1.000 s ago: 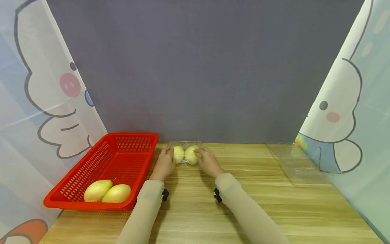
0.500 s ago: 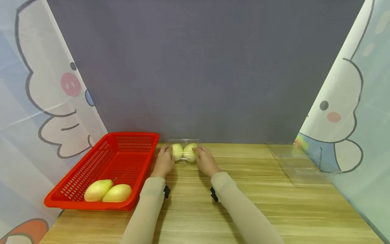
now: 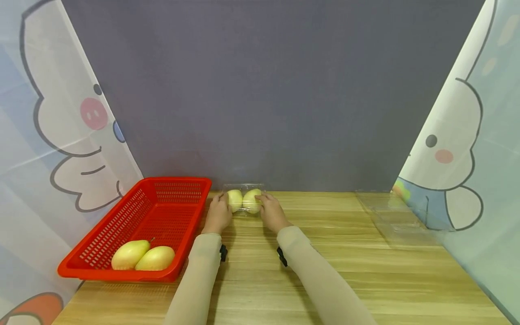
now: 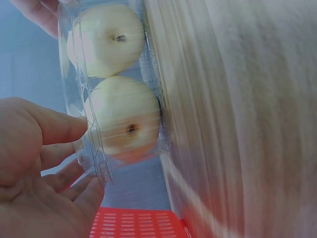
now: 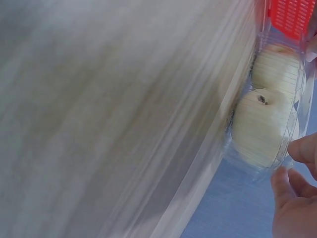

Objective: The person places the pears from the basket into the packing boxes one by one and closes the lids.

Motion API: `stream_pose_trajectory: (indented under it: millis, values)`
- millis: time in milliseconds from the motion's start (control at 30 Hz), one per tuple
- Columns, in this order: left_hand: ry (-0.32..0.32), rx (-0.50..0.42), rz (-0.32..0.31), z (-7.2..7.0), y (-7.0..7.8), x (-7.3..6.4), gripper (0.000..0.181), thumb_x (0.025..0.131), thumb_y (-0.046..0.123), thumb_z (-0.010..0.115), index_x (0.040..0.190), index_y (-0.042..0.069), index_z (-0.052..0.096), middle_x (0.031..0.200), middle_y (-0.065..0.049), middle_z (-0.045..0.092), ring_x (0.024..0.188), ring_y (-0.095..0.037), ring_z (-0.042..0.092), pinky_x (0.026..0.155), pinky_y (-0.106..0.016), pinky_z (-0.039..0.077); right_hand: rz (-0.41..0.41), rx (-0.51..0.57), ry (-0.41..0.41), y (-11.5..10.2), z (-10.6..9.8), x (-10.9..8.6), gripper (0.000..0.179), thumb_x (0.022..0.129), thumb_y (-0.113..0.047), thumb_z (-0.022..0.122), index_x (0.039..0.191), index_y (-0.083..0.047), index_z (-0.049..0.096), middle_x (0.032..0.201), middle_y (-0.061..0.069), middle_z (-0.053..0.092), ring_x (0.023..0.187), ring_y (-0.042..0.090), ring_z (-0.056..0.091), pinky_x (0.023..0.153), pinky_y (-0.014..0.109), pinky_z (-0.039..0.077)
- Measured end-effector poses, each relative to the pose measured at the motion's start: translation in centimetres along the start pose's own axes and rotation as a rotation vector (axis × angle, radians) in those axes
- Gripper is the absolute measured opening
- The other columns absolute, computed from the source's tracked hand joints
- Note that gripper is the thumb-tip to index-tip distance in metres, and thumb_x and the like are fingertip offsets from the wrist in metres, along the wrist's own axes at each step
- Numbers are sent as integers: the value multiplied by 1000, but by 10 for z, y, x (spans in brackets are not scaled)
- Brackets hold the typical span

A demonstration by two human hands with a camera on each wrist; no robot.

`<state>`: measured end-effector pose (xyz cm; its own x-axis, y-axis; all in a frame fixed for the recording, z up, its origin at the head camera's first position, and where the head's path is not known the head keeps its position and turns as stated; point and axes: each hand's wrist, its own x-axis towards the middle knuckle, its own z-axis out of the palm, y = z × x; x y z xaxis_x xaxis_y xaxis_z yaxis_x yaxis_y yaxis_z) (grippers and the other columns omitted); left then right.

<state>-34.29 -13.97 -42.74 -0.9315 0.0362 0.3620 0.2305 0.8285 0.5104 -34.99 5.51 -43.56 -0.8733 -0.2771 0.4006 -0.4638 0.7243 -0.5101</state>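
Note:
At the table's back edge sits a clear plastic clamshell fruit box point(image 4: 91, 111) with two pale yellow-green pears, the left pear point(image 3: 234, 201) and the right pear point(image 3: 252, 201), side by side inside. My left hand point(image 3: 219, 214) holds the box at its left end, thumb point(image 4: 64, 128) on the upper rim and fingers below it in the left wrist view. The right hand point(image 3: 273, 213) grips the opposite end; in the right wrist view its thumb and fingers point(image 5: 283, 186) pinch the rim corner. Both pears show their dark blossom ends through the plastic.
A red perforated plastic basket point(image 3: 101, 273) stands to the left, with two more pears point(image 3: 130, 255) at its near end. Another clear plastic container point(image 3: 400, 221) lies at the right side of the wooden table point(image 3: 337, 257). A grey panel point(image 3: 260, 99) rises behind.
The box with its pears has shifted slightly left and back towards the grey panel. Both hands have moved along with it, keeping their places at its ends.

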Motion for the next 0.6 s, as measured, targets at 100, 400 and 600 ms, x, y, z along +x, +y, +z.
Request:
stream_pose_trajectory:
  millis: [100,400,600]
  values:
    - [-4,-3,-1,0,0,0,48,96,-2,58,141,-13,46,146,-33,40,132,-49,42,110,-55,36,5,0,-6,0,0,0,41,96,5,61,136,-3,59,147,22,46,135,38,45,108,42,42]
    - [0,-2,10,-1,-1,1,48,96,-1,58,141,-13,46,145,-34,40,131,-50,43,110,-56,36,-6,-17,-19,-2,-3,-2,41,96,5,60,137,-2,58,148,22,45,135,39,45,109,44,40]
    - [-1,-6,17,-1,-1,1,48,95,-2,58,140,-14,47,144,-34,41,132,-49,42,110,-55,36,-22,-20,-19,-2,-5,-3,41,96,5,61,136,-1,58,147,23,46,134,40,45,109,44,40]
